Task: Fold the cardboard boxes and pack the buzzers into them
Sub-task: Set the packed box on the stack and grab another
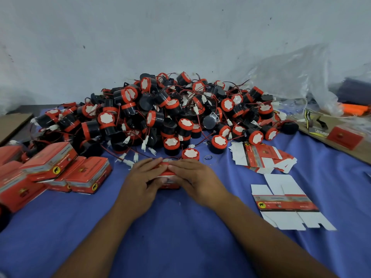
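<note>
both hands held one red box (168, 185) near the middle of the blue-covered desk (180, 227). the left hand (143, 178) and right hand (195, 177) laid their fingers over its top, fingertips meeting, with thumbs curled against its near face. just behind it a pile of buzzers (160, 113) reached back to the wall. folded boxes (60, 169) sat stacked at the left, and flat box blanks (285, 203) lay at the right.

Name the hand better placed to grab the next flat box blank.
Right: the flat box blank lies nearer the right hand; the left hand would likely cross the red box.
</note>
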Action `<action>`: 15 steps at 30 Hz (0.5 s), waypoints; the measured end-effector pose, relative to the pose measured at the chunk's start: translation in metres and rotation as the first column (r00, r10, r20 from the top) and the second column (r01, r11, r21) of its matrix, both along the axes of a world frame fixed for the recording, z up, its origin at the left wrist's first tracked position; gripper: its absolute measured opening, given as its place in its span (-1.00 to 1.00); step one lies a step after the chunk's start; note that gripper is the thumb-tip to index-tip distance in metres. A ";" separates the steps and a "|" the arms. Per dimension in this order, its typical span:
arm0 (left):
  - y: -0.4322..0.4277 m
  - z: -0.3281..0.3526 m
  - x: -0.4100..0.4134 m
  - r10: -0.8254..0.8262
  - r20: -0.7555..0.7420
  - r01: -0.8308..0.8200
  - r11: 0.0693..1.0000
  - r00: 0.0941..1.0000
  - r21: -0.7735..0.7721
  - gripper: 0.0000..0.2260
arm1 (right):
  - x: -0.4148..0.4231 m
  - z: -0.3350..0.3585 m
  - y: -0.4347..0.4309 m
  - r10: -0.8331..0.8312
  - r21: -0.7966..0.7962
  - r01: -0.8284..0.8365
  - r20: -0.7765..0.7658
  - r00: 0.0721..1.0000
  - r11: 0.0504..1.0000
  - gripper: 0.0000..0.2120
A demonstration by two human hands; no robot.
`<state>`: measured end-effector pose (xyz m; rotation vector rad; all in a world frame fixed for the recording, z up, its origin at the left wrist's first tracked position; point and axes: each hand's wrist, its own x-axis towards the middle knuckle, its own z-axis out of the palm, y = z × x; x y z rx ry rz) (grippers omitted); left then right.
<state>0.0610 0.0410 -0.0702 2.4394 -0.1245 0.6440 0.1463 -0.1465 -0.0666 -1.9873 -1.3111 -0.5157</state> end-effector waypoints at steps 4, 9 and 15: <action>0.000 -0.002 -0.003 -0.027 0.017 0.027 0.999 1.000 -0.030 -0.67 | -0.005 -0.002 -0.005 0.085 0.033 -0.080 -0.160 0.984 0.996 -0.70; 0.000 0.005 -0.007 -0.071 0.117 0.082 0.993 0.991 -0.087 -0.74 | -0.007 -0.004 -0.003 0.049 0.113 -0.026 -0.213 0.976 0.993 -0.74; -0.002 0.008 -0.007 -0.085 0.070 0.093 0.990 0.994 -0.106 -0.76 | -0.007 0.000 -0.008 0.054 0.094 -0.036 -0.201 0.978 0.995 -0.73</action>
